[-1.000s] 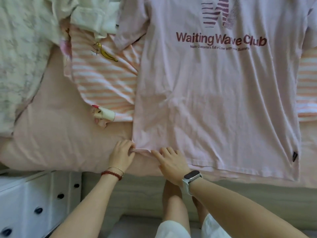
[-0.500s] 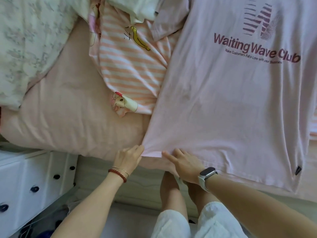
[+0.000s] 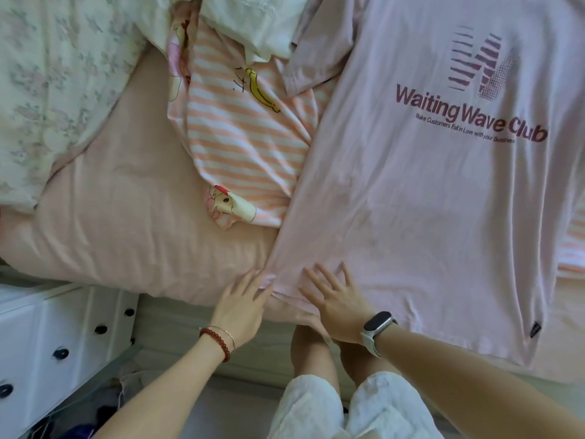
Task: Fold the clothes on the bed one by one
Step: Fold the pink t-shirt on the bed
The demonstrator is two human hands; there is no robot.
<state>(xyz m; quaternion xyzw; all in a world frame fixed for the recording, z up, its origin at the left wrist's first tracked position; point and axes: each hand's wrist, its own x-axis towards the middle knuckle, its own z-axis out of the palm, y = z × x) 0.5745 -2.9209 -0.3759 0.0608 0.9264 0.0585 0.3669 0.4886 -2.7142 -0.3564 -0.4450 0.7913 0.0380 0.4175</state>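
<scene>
Pink tee (image 3: 411, 198) lies spread flat at the bed's (image 3: 126, 232) near edge, ready for folding; left hand (image 3: 242, 307) and right hand (image 3: 337, 304) rest flat-fingered on its hem corner, gripping nothing, probably smoothing it

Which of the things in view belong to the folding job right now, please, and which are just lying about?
Part of the job:
- pink T-shirt, spread flat
- left hand at its hem corner
- right hand flat on its hem
- striped top, waiting its turn
- bed

Just lying about:
- flowered quilt
- white drawers
</scene>
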